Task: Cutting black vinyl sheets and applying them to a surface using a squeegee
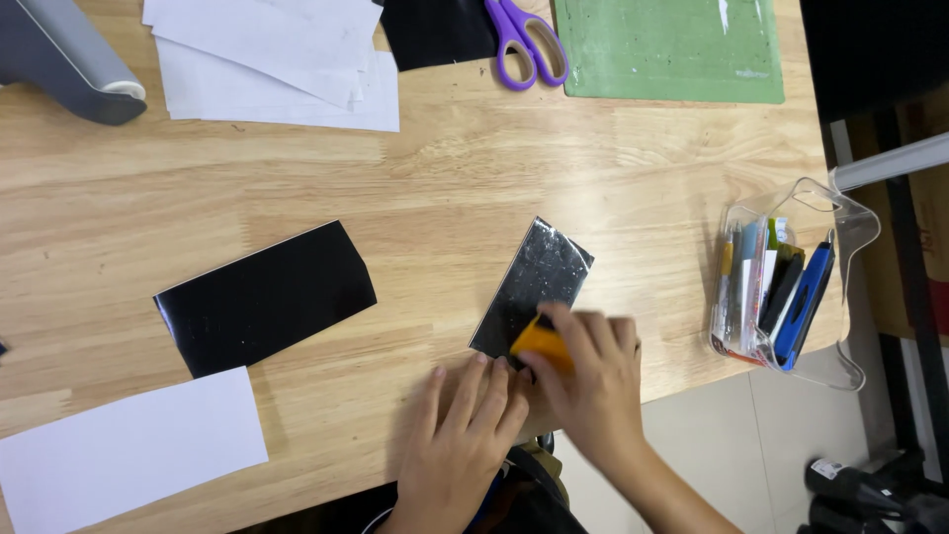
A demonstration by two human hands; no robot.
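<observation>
A small glossy black sheet [539, 277] lies tilted on the wooden table [494, 168] near its front edge. My right hand [593, 381] is shut on a small orange scraper [542, 343] whose edge rests on the sheet's near end. My left hand [463, 440] lies flat beside it, fingers spread, with fingertips touching the sheet's near corner.
A larger black sheet [265, 297] and a white paper strip [129, 450] lie at the left. White papers [277, 59], purple scissors [529, 40] and a green cutting mat [667, 49] sit at the back. A clear pouch of pens [781, 292] stands at the right edge.
</observation>
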